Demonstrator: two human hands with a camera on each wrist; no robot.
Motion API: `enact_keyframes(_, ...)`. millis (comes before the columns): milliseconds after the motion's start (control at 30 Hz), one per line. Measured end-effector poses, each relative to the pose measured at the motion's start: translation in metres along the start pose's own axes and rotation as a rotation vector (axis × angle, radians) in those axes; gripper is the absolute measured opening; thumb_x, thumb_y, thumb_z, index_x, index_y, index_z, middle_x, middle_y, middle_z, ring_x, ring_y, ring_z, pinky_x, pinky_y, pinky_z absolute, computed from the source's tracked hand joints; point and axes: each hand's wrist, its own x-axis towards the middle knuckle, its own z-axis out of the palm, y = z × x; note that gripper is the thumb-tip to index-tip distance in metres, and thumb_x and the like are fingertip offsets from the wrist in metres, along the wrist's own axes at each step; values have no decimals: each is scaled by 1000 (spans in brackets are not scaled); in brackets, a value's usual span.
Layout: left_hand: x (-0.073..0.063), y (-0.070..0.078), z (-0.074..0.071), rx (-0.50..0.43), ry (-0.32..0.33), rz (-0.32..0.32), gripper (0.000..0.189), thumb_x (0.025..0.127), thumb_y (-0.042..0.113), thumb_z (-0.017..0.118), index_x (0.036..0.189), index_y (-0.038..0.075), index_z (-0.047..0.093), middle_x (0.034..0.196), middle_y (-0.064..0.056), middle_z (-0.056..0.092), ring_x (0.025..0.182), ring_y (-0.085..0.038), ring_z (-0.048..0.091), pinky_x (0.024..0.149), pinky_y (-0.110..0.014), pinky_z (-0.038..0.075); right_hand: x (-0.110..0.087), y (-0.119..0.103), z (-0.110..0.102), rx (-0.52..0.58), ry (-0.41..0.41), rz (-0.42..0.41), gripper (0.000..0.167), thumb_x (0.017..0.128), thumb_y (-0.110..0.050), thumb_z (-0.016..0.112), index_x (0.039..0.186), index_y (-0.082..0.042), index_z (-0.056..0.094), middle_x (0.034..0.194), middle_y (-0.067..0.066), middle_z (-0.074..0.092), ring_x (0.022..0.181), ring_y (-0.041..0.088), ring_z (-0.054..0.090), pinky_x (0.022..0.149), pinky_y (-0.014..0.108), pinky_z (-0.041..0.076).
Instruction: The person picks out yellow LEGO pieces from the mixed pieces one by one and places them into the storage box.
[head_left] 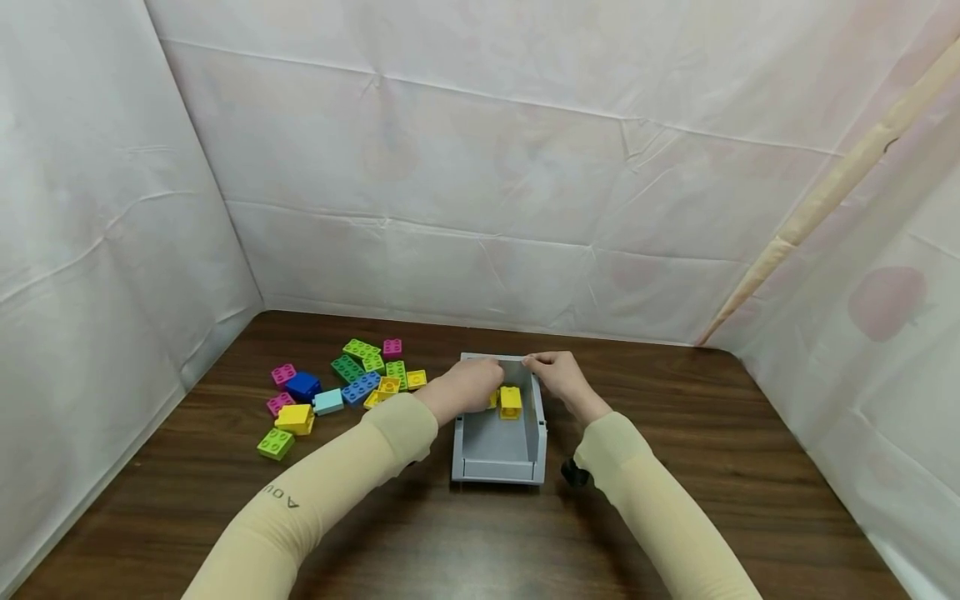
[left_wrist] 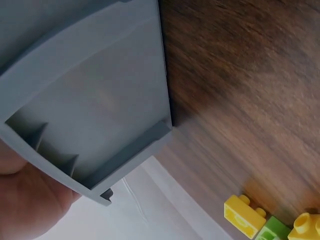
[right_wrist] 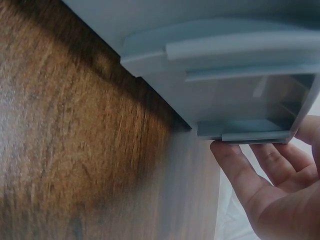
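A grey open-topped plastic bin (head_left: 498,472) stands on the table. My left hand (head_left: 471,386) reaches over its left wall into the far part. The fingertips are hidden, so whether they hold anything does not show. In the left wrist view part of that hand (left_wrist: 35,205) appears beyond the bin's wall. A yellow building brick (head_left: 510,402) lies inside the bin, and another yellow brick (head_left: 492,399) shows partly beside the left hand. At the far right corner my right hand (head_left: 564,382) pinches the bin's rim; in the right wrist view its fingers bend against the back edge.
Left of the bin lie several loose building bricks, among them a dark blue brick (head_left: 303,386), a light blue brick (head_left: 327,402), a yellow brick (head_left: 296,419) and a lime brick (head_left: 276,443). Pale cloth walls (head_left: 480,275) border the dark wooden table (head_left: 675,417).
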Motion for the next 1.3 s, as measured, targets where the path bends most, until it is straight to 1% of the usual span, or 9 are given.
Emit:
enact_keyframes(100, 0, 1, -2, 0, -4, -9, 16, 88, 12, 66, 103, 10, 69, 96, -3, 65, 72, -12, 53, 68, -26, 51, 0, -2, 0, 4, 1, 4, 38, 94, -32, 59, 121, -7, 64, 96, 8, 60, 56, 13, 41, 65, 36, 51)
enact_keyframes(167, 1, 1, -2, -5, -4, -15, 16, 88, 12, 66, 103, 10, 69, 97, -3, 65, 72, -12, 52, 69, -27, 52, 0, -4, -1, 3, 2, 3, 38, 94, -32, 59, 122, -7, 64, 98, 9, 60, 56, 13, 41, 66, 36, 51)
enact_keyframes(233, 2, 1, -3, -7, -4, -20, 16, 87, 12, 67, 104, 10, 69, 97, -3, 65, 72, -12, 53, 70, -27, 52, 0, -5, -2, 0, 2, 0, 38, 94, -31, 59, 122, -7, 64, 94, 7, 59, 55, 12, 40, 65, 36, 51)
enact_keyframes(433, 4, 2, -3, 16, -2, -23, 16, 88, 12, 66, 104, 11, 70, 100, -2, 65, 73, -11, 53, 72, -27, 52, 1, -5, -4, -7, 8, -3, 37, 93, -32, 59, 121, -8, 65, 62, -1, 44, 49, 10, 35, 59, 32, 46)
enact_keyframes(500, 5, 2, -3, 16, -4, -24, 17, 87, 13, 67, 104, 11, 70, 100, -3, 65, 73, -11, 53, 72, -27, 53, 1, -5, -4, -13, 9, -2, 37, 93, -32, 59, 120, -8, 65, 65, -1, 47, 49, 11, 36, 59, 33, 46)
enact_keyframes(667, 5, 2, -3, 9, -15, -24, 16, 86, 14, 69, 103, 12, 69, 97, -2, 66, 74, -11, 53, 72, -28, 53, 1, -5, -3, -21, 10, 4, 37, 93, -33, 59, 121, -8, 65, 83, 4, 57, 50, 11, 38, 62, 34, 49)
enact_keyframes(867, 3, 4, -6, -20, -4, -11, 16, 86, 14, 69, 101, 11, 70, 94, -2, 66, 72, -12, 53, 73, -28, 53, 1, -4, -3, -7, 8, 11, 36, 93, -32, 59, 120, -8, 66, 75, 3, 53, 50, 11, 38, 59, 32, 47)
enact_keyframes(1033, 0, 6, -7, -59, 0, 0, 16, 86, 16, 70, 100, 10, 69, 90, -1, 65, 70, -13, 52, 71, -27, 52, -1, -2, -1, 6, 6, 1, 35, 93, -31, 59, 118, -7, 66, 88, 5, 60, 53, 13, 40, 61, 33, 49)
enact_keyframes(1300, -9, 13, -15, -101, 0, -5, 20, 89, 17, 65, 106, 8, 68, 105, -4, 65, 74, -12, 53, 72, -27, 52, -1, 0, 0, 16, 6, 9, 34, 93, -30, 59, 116, -7, 67, 73, 2, 51, 55, 15, 41, 59, 34, 47)
